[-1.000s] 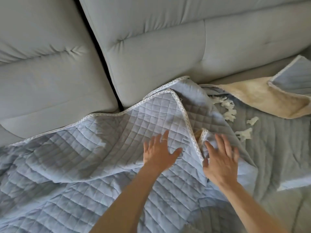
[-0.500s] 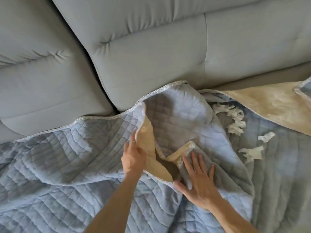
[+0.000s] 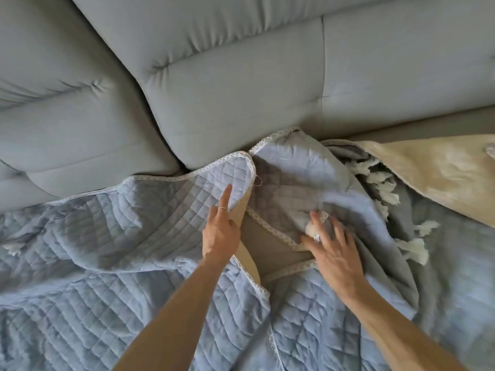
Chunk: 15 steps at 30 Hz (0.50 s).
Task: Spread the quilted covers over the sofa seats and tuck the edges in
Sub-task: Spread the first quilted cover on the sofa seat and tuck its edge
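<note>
**Both covers on the seats; seam open, edges untucked.**
The left grip (image 3: 221, 234) pinches the raised side edge of the left quilted cover (image 3: 120, 236). The right grip (image 3: 332, 253), fingers spread, presses the right quilted cover (image 3: 308, 183) flat. Between them the sofa seat (image 3: 270, 250) shows bare. The left cover's long axis runs 9 to 3 o'clock, with its lifted corner pointing to 12. Its lace edge lies along the backrest (image 3: 241, 103), judged not yet tucked.

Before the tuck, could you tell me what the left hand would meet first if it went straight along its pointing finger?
The left hand lies on the quilted cover; straight on, it would likely cross its lace trim, then meet the backrest cushion.
</note>
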Each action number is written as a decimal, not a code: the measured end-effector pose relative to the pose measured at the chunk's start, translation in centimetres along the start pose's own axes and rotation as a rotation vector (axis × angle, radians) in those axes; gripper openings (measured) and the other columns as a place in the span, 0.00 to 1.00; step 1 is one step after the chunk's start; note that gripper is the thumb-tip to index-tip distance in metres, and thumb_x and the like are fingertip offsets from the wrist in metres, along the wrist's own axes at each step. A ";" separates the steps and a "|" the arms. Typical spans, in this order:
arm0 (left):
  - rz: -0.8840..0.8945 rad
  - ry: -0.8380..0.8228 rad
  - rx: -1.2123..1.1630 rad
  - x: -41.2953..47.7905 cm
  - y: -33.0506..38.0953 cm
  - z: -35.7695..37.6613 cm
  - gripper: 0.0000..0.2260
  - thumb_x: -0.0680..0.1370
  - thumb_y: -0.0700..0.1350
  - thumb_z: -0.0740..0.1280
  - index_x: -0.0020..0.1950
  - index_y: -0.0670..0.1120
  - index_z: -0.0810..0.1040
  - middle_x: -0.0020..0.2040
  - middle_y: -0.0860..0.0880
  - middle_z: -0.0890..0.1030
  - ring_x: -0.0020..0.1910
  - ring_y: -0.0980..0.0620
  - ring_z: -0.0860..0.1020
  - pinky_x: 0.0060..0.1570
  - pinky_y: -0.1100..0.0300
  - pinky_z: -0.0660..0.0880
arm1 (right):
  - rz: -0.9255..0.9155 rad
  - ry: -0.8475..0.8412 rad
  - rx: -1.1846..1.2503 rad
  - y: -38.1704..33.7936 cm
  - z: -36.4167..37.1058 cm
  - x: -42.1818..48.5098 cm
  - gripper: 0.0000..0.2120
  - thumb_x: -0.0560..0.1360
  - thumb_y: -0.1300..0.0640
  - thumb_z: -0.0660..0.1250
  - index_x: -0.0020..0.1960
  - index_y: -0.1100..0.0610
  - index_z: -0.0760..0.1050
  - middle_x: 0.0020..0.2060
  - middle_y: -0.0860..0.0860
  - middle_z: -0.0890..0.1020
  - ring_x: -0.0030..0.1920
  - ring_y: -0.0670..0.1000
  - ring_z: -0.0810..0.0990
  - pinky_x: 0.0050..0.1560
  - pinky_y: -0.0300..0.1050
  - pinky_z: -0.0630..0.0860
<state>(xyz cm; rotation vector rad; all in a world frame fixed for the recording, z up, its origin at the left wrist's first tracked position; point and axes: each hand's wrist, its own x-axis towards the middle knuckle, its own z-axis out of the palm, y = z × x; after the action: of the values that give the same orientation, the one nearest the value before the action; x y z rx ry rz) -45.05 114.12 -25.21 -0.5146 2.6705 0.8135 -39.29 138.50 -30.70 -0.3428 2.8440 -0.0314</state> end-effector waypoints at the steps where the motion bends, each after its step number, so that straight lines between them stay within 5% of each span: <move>1: -0.011 -0.035 0.006 0.2 0.8 0.3 0.37 0.78 0.33 0.55 0.78 0.66 0.52 0.59 0.51 0.72 0.43 0.49 0.75 0.40 0.56 0.67 | 0.030 0.020 -0.028 1.8 -0.3 0.2 0.12 0.78 0.59 0.59 0.55 0.49 0.79 0.76 0.57 0.64 0.63 0.68 0.72 0.54 0.65 0.73; 7: -0.073 -0.192 0.033 0.1 5.5 4.4 0.31 0.81 0.43 0.57 0.79 0.62 0.50 0.68 0.43 0.69 0.57 0.40 0.75 0.56 0.50 0.72 | 0.303 -0.016 -0.313 14.3 -3.1 -1.3 0.09 0.75 0.61 0.67 0.54 0.52 0.79 0.74 0.58 0.66 0.63 0.66 0.70 0.57 0.67 0.68; 10: -0.109 -0.276 0.004 -0.1 5.8 5.9 0.29 0.80 0.50 0.61 0.79 0.56 0.54 0.71 0.43 0.68 0.66 0.41 0.72 0.61 0.49 0.70 | 0.480 -0.127 -0.391 17.6 -3.8 -2.2 0.16 0.79 0.55 0.61 0.66 0.47 0.75 0.78 0.59 0.53 0.74 0.65 0.54 0.66 0.75 0.53; 12: -0.072 -0.360 -0.043 -0.1 5.4 6.6 0.31 0.75 0.57 0.64 0.78 0.56 0.60 0.69 0.46 0.73 0.65 0.43 0.75 0.65 0.48 0.72 | 0.596 -0.261 -0.520 18.4 -4.3 -2.2 0.24 0.81 0.54 0.50 0.76 0.42 0.59 0.79 0.60 0.41 0.76 0.67 0.39 0.67 0.79 0.41; 15: -0.071 -0.418 -0.054 0.6 3.2 8.1 0.31 0.70 0.63 0.62 0.74 0.62 0.65 0.64 0.41 0.78 0.61 0.38 0.78 0.58 0.42 0.77 | 0.572 -0.248 -0.358 16.2 -5.2 -0.6 0.30 0.78 0.52 0.55 0.79 0.44 0.55 0.79 0.58 0.38 0.75 0.67 0.30 0.66 0.76 0.29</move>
<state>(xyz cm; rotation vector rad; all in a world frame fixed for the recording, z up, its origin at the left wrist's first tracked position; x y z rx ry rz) -45.51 121.12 -30.34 -0.3979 2.2419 0.8656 -43.86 154.37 -26.40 0.3820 2.5817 0.5910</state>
